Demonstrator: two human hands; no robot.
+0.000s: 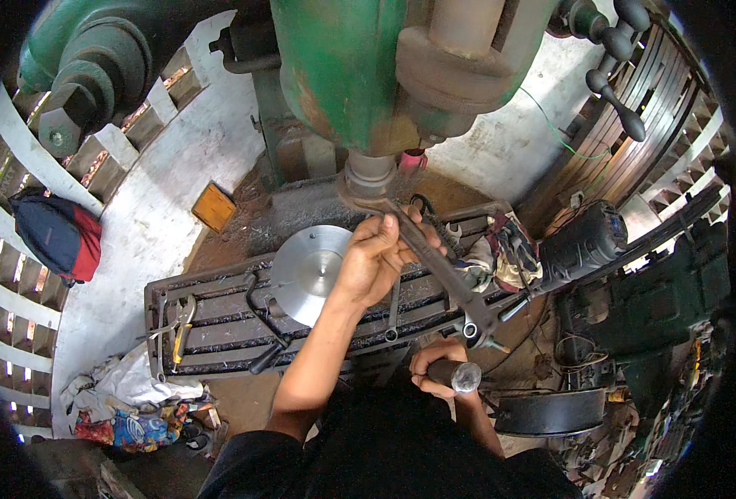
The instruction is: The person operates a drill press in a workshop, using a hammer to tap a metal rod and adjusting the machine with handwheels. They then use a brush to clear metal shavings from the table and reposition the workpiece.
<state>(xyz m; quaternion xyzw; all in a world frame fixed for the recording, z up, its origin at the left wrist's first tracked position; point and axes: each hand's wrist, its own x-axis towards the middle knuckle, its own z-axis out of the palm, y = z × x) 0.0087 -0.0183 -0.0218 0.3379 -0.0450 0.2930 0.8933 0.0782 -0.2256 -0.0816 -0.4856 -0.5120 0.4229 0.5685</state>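
My left hand [376, 258] grips the shaft of a big dark steel wrench [444, 273]. The far end of the wrench meets the collar of the machine's spindle [368, 179], while its other end slants down to the right. Closer to my body, my right hand [437, 366] is wrapped round a thick dark metal bar [466, 377] with a bright round end facing up. Below the spindle, left of my left wrist, lies a silver metal disc [310, 274] on the slotted machine table [218, 309].
The green drilling machine head [343, 75] hangs over the table, with ball-ended levers [621, 46] at right. Pliers [184, 333], a bent dark-handled rod [264, 324] and a smaller wrench [393, 312] lie on the table. Rags [509, 254] and a black motor [588, 241] are at right.
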